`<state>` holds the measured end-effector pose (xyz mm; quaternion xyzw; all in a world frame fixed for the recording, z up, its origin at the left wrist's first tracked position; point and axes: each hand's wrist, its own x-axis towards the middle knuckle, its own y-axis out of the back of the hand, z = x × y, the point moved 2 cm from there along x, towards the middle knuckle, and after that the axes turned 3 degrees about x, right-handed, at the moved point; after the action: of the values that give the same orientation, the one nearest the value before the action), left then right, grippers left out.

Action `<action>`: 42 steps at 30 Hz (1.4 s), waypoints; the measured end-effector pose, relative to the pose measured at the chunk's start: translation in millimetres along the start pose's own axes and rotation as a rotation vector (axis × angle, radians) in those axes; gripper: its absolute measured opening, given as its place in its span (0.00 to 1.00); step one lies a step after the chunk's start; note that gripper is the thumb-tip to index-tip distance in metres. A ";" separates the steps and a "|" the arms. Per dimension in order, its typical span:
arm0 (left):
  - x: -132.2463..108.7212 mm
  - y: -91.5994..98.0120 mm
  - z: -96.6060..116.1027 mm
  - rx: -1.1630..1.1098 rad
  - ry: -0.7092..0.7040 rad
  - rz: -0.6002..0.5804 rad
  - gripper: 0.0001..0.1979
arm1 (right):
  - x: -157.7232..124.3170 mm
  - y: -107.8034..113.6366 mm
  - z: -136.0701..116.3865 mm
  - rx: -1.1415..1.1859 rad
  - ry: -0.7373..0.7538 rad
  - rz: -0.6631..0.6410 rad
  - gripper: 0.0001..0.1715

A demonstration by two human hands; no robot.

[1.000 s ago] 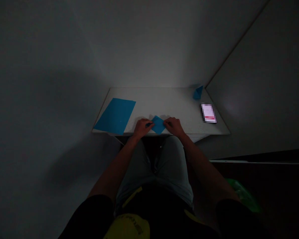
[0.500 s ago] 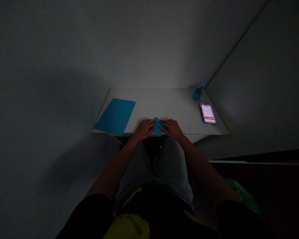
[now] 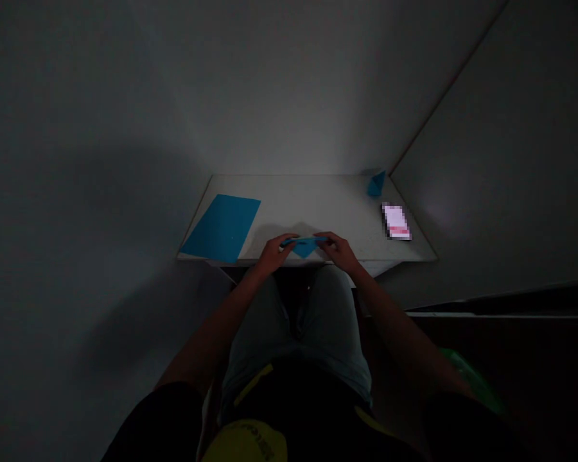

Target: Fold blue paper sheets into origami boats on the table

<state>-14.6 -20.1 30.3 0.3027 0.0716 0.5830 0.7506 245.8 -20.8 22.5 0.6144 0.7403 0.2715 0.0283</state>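
Observation:
A small piece of folded blue paper [image 3: 304, 248] is held up between my two hands, just above the front edge of the white table. My left hand [image 3: 275, 252] pinches its left end. At the other end my right hand [image 3: 340, 249] grips it between thumb and fingers. The upper edge runs nearly level from hand to hand, and a pointed flap shows below it. My fingertips partly cover both ends.
A large sheet of blue paper [image 3: 224, 228] lies at the left of the white table [image 3: 313, 199]. A folded blue paper shape [image 3: 376, 184] stands at the back right, behind a phone with a lit screen [image 3: 395, 221]. Walls border the table behind and at right.
The folded blue paper was lying flat on the table under my fingers and is now lifted and tilted. My hands have moved slightly apart, each now gripping one end.

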 end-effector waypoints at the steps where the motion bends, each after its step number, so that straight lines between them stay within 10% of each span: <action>1: 6.1 0.0 2.5 -0.048 0.036 0.037 0.17 | 7.8 -0.9 1.7 0.080 -0.030 0.056 0.25; 11: 22.6 -11.1 -4.1 -0.184 0.126 -0.047 0.16 | 36.0 -17.5 26.4 0.351 -0.141 0.201 0.28; 20: 29.6 -32.7 -14.4 -0.198 0.229 0.202 0.24 | 26.8 -25.0 18.0 0.087 -0.117 0.213 0.25; 30: 24.1 -39.9 -10.0 -0.144 0.115 -0.068 0.31 | 27.6 -35.0 12.5 0.113 -0.130 0.060 0.36; 42: 28.5 -36.0 -11.7 -0.142 0.090 -0.120 0.34 | 27.8 -29.2 13.0 0.122 -0.124 -0.018 0.38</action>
<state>18.8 5.4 8.6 0.2173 0.0817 0.5534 0.7999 217.7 6.8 6.8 0.6242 0.7576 0.1869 0.0391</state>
